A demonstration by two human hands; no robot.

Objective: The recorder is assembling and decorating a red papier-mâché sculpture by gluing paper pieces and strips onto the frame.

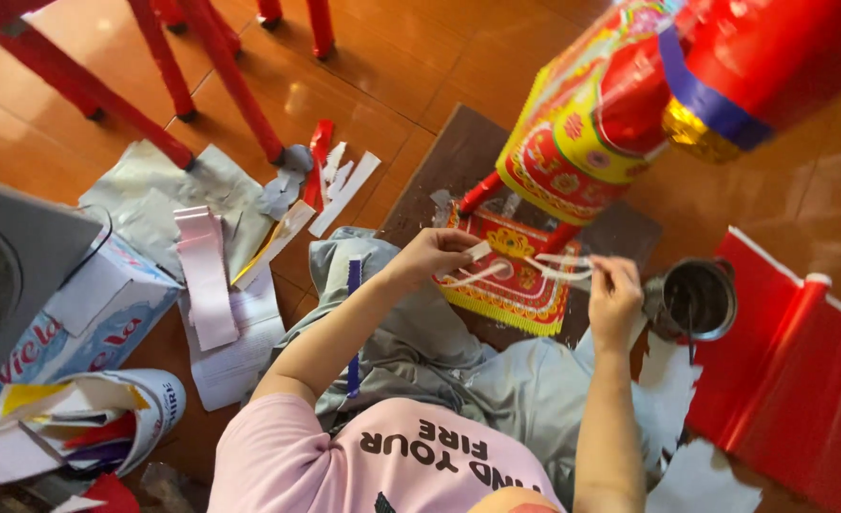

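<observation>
My left hand (435,253) pinches one end of thin white paper strips (535,267), and my right hand (614,296) holds their other end. The strips stretch between both hands above a red and yellow patterned panel with a fringed edge (511,296). That panel is the base of a tall red, yellow and blue paper figure (620,104) standing on a dark board (458,157). My grey-trousered knees lie just below the hands.
A metal pot (698,299) with a stick in it stands right of my right hand. A red foil sheet (801,370) lies at far right. Paper scraps (221,247), a cardboard box (97,313) and red stool legs (221,66) fill the left.
</observation>
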